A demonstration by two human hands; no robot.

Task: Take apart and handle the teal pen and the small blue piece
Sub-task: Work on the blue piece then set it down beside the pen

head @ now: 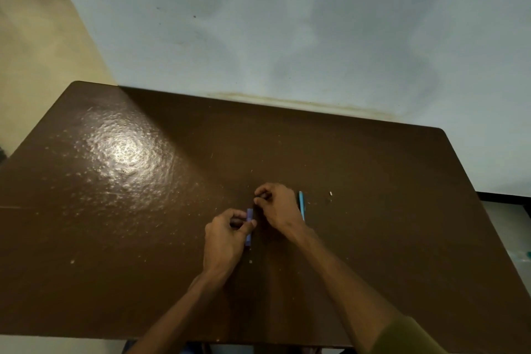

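On brown table [115, 238], mid-right: both hands working w/ small parts.
Small blue piece [249, 227] is a short flat bar, purplish-blue, lying lengthwise away from the person; left hand [227, 234] pinches it btwn thumb & curled fingers. Teal pen [301, 204], thin & light teal, lies on table just beside right hand [277, 207], on its right side, partly hidden by it. Right hand's fingers are curled tight at their tips; can't tell what they hold. Tiny white bit [331, 193] sits further right.

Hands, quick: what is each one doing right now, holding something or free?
Left hand: fingers and thumb pinch the small blue piece.
Right hand: fingertips curled together as if pinching something; what, cannot be told. The teal pen lies beside it.
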